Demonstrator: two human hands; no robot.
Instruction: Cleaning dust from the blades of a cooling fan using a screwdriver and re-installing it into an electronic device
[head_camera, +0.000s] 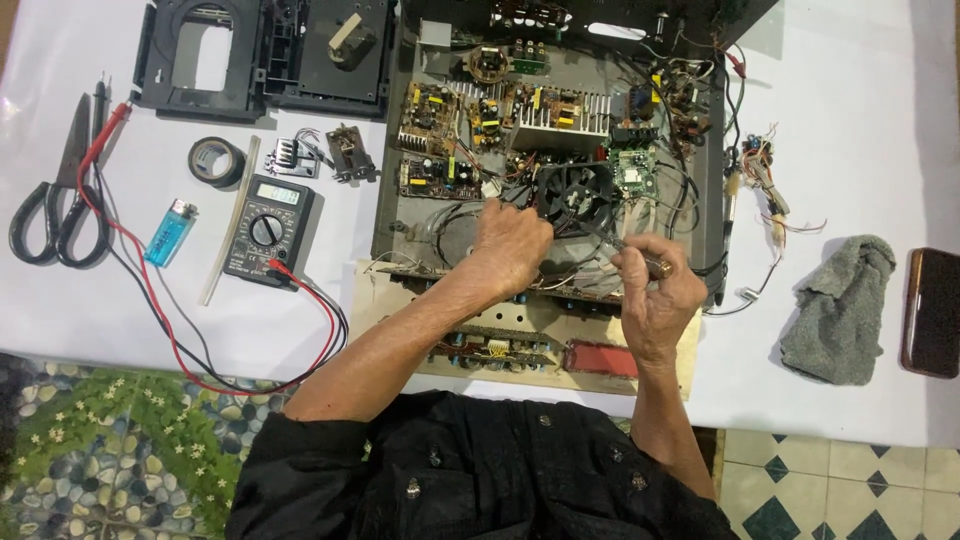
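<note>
Your right hand (655, 300) is closed around a thin tool (622, 248). Its tip points away from your grip to the black fan (574, 190). Your left hand (512, 240) presses down beside it, fingers curled.

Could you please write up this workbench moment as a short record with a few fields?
Setting: white-covered table
Main item: open black metal electronics chassis with circuit boards
Left hand: resting inside the chassis beside the black square cooling fan
Right hand: gripping a slim metal-tipped tool, tip toward the fan
Left of chassis: black digital multimeter, blue lighter, black-handled scissors
Right: crumpled grey cloth
</note>
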